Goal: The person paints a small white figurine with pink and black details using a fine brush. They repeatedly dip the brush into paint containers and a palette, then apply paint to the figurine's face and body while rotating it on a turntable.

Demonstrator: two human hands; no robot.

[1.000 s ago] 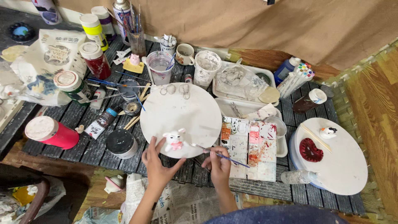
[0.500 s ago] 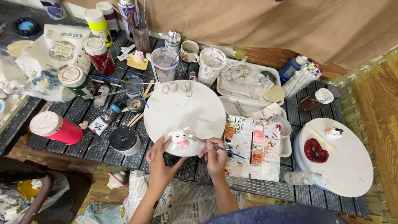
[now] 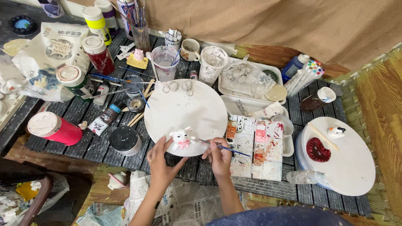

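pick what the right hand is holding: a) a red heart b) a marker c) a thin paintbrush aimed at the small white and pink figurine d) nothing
c: the right hand grips a thin paintbrush whose tip reaches the small white and pink figurine on the round white board, with the left hand beside the figurine.

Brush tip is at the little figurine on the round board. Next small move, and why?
Probably a short, light stroke along the figurine's side. The right hand holds the brush with its tip about touching the white-and-pink piece, while the left hand rests at the round board's near rim, steadying it. The paint palette sits just right for a reload after.
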